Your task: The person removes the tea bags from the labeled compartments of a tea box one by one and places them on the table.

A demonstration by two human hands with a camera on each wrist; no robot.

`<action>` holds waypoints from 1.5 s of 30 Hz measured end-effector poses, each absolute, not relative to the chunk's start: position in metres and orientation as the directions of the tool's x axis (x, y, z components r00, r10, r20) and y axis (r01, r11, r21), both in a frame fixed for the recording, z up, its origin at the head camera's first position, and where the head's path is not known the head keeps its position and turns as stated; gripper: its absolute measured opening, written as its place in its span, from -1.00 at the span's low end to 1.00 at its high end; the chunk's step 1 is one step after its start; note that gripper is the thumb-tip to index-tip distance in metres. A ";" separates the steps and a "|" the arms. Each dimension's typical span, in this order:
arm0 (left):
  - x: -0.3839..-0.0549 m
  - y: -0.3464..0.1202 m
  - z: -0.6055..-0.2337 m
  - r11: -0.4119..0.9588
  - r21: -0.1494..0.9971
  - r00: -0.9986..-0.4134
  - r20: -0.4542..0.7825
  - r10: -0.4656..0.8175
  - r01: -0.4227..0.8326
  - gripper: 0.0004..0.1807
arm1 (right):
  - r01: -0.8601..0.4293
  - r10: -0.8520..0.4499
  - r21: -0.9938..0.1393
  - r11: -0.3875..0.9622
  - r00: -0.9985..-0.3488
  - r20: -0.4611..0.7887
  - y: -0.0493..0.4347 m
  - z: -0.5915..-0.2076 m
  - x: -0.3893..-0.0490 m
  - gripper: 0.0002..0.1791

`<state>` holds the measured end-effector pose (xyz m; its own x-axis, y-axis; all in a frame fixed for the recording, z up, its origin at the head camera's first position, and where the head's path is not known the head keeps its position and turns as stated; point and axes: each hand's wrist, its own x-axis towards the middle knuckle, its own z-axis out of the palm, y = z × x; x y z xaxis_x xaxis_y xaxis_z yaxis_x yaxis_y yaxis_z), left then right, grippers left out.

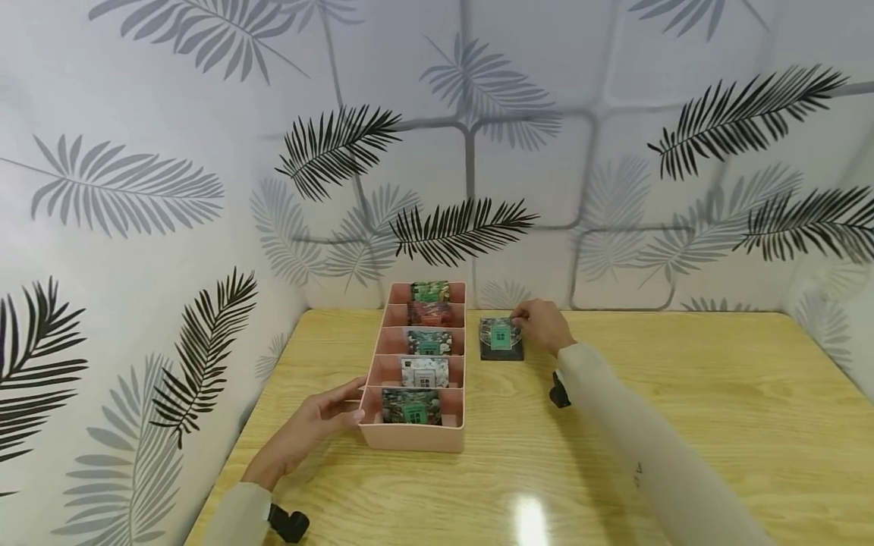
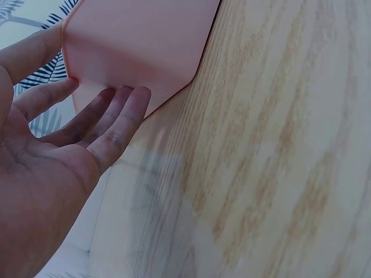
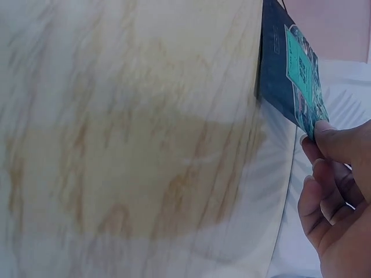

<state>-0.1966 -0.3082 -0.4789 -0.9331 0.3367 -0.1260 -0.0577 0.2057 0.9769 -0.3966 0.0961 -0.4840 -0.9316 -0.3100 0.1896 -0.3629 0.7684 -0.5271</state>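
Observation:
A long pink box (image 1: 413, 437) with several compartments stands on the table, each compartment holding flat packets. My left hand (image 1: 316, 425) is at its near left corner, fingertips touching the outer wall and the thumb by the front edge. Seen from the left wrist, the fingers (image 2: 119, 130) lie fairly straight against the pink wall. To the right of the box, my right hand (image 1: 544, 324) pinches a dark packet with a green label (image 1: 501, 338) by its right corner. In the right wrist view the packet (image 3: 278, 69) tilts, held between thumb and fingertips.
Packets in the box include a green one (image 1: 429, 291) at the far end, a red one (image 1: 429, 314) and a white one (image 1: 425, 373). A wooden table (image 1: 696, 394) extends to the right. Behind it rises a leaf-patterned wall (image 1: 532, 174).

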 end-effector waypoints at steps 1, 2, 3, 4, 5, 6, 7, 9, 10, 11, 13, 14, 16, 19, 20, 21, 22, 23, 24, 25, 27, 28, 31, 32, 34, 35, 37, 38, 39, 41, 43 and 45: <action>-0.197 -0.308 -0.479 0.205 0.977 -0.932 -0.123 0.340 -0.054 -0.31 | -0.358 -0.306 -0.531 0.768 -0.934 0.186 0.095 -0.484 -0.397 -0.85; -0.197 -0.308 -0.480 0.203 0.978 -0.931 -0.120 0.344 -0.051 -0.31 | -0.356 -0.304 -0.531 0.769 -0.934 0.186 0.095 -0.485 -0.397 -0.85; -0.197 -0.308 -0.480 0.201 0.978 -0.931 -0.117 0.347 -0.048 -0.30 | -0.357 -0.305 -0.532 0.768 -0.934 0.186 0.094 -0.486 -0.397 -0.85; -0.197 -0.308 -0.480 0.196 0.980 -0.929 -0.112 0.354 -0.043 -0.30 | -0.357 -0.306 -0.530 0.769 -0.934 0.186 0.094 -0.487 -0.398 -0.85; -0.198 -0.308 -0.481 0.194 0.980 -0.927 -0.109 0.359 -0.040 -0.30 | -0.360 -0.308 -0.529 0.769 -0.933 0.187 0.093 -0.488 -0.398 -0.85; -0.198 -0.308 -0.481 0.194 0.980 -0.926 -0.109 0.360 -0.040 -0.29 | -0.362 -0.310 -0.528 0.768 -0.932 0.188 0.093 -0.489 -0.398 -0.85; -0.198 -0.308 -0.481 0.193 0.981 -0.926 -0.105 0.364 -0.035 -0.29 | -0.364 -0.310 -0.525 0.769 -0.931 0.190 0.093 -0.490 -0.399 -0.85; -0.198 -0.309 -0.481 0.198 0.980 -0.927 -0.107 0.360 -0.036 -0.29 | -0.366 -0.313 -0.520 0.772 -0.930 0.191 0.092 -0.492 -0.400 -0.85; -0.198 -0.309 -0.481 0.199 0.979 -0.927 -0.108 0.359 -0.037 -0.29 | -0.366 -0.313 -0.517 0.774 -0.931 0.190 0.092 -0.493 -0.401 -0.85; -0.199 -0.310 -0.481 0.201 0.979 -0.928 -0.109 0.355 -0.038 -0.30 | -0.365 -0.313 -0.513 0.777 -0.931 0.188 0.092 -0.494 -0.401 -0.86; -0.199 -0.310 -0.482 0.203 0.979 -0.930 -0.108 0.350 -0.037 -0.30 | -0.368 -0.317 -0.508 0.778 -0.930 0.188 0.092 -0.495 -0.402 -0.86; -0.198 -0.310 -0.482 0.204 0.978 -0.931 -0.106 0.350 -0.035 -0.30 | -0.370 -0.320 -0.507 0.778 -0.929 0.187 0.093 -0.495 -0.402 -0.86; -0.198 -0.309 -0.481 0.204 0.978 -0.932 -0.103 0.348 -0.032 -0.31 | -0.375 -0.326 -0.504 0.779 -0.927 0.186 0.094 -0.496 -0.403 -0.85; -0.198 -0.308 -0.481 0.209 0.977 -0.932 -0.110 0.346 -0.038 -0.31 | -0.380 -0.333 -0.495 0.781 -0.925 0.184 0.096 -0.496 -0.402 -0.85; -0.198 -0.308 -0.481 0.211 0.977 -0.932 -0.113 0.345 -0.040 -0.32 | -0.378 -0.333 -0.493 0.783 -0.925 0.181 0.096 -0.495 -0.402 -0.85; -0.198 -0.308 -0.481 0.213 0.976 -0.933 -0.119 0.341 -0.047 -0.32 | -0.379 -0.334 -0.492 0.784 -0.925 0.181 0.097 -0.495 -0.401 -0.84; -0.198 -0.308 -0.481 0.214 0.976 -0.932 -0.121 0.340 -0.049 -0.32 | -0.381 -0.335 -0.495 0.781 -0.924 0.182 0.098 -0.494 -0.401 -0.83; -0.198 -0.308 -0.481 0.216 0.975 -0.932 -0.123 0.340 -0.050 -0.32 | -0.381 -0.335 -0.498 0.778 -0.924 0.184 0.098 -0.494 -0.401 -0.82; -0.198 -0.308 -0.481 0.217 0.975 -0.932 -0.121 0.342 -0.047 -0.32 | -0.384 -0.337 -0.506 0.773 -0.923 0.186 0.099 -0.493 -0.400 -0.81; -0.198 -0.308 -0.481 0.218 0.975 -0.932 -0.119 0.344 -0.044 -0.32 | -0.389 -0.341 -0.511 0.767 -0.921 0.190 0.099 -0.493 -0.400 -0.80; -0.198 -0.308 -0.481 0.217 0.976 -0.931 -0.111 0.348 -0.035 -0.32 | -0.399 -0.347 -0.525 0.752 -0.916 0.200 0.101 -0.493 -0.400 -0.79; -0.198 -0.308 -0.481 0.216 0.976 -0.931 -0.107 0.350 -0.031 -0.32 | -0.405 -0.349 -0.530 0.745 -0.914 0.208 0.102 -0.493 -0.400 -0.78; -0.198 -0.309 -0.481 0.209 0.978 -0.928 -0.103 0.358 -0.028 -0.31 | -0.417 -0.350 -0.538 0.733 -0.909 0.228 0.107 -0.493 -0.399 -0.78; -0.199 -0.308 -0.481 0.208 0.978 -0.928 -0.105 0.357 -0.030 -0.31 | -0.417 -0.346 -0.541 0.730 -0.909 0.233 0.109 -0.493 -0.399 -0.79; -0.198 -0.308 -0.480 0.206 0.978 -0.929 -0.111 0.353 -0.038 -0.31 | -0.431 -0.353 -0.542 0.721 -0.902 0.248 0.112 -0.492 -0.397 -0.79; -0.198 -0.308 -0.480 0.205 0.978 -0.929 -0.115 0.351 -0.043 -0.31 | -0.434 -0.356 -0.545 0.717 -0.901 0.249 0.113 -0.490 -0.396 -0.78; -0.198 -0.308 -0.479 0.209 0.977 -0.932 -0.120 0.343 -0.049 -0.32 | -0.447 -0.367 -0.552 0.704 -0.894 0.256 0.113 -0.487 -0.393 -0.78; -0.198 -0.308 -0.479 0.211 0.976 -0.932 -0.122 0.341 -0.051 -0.32 | -0.451 -0.371 -0.553 0.700 -0.892 0.258 0.113 -0.486 -0.391 -0.78; -0.198 -0.308 -0.479 0.212 0.976 -0.933 -0.123 0.339 -0.052 -0.33 | -0.458 -0.377 -0.556 0.694 -0.889 0.261 0.112 -0.483 -0.389 -0.79; -0.198 -0.308 -0.480 0.214 0.976 -0.932 -0.123 0.340 -0.051 -0.34 | -0.461 -0.381 -0.566 0.683 -0.886 0.263 0.110 -0.477 -0.383 -0.81; -0.198 -0.308 -0.480 0.211 0.976 -0.932 -0.122 0.342 -0.050 -0.34 | -0.471 -0.389 -0.571 0.672 -0.881 0.268 0.108 -0.471 -0.378 -0.83; -0.198 -0.308 -0.481 0.210 0.976 -0.931 -0.123 0.344 -0.052 -0.34 | -0.486 -0.403 -0.567 0.665 -0.873 0.275 0.104 -0.466 -0.373 -0.85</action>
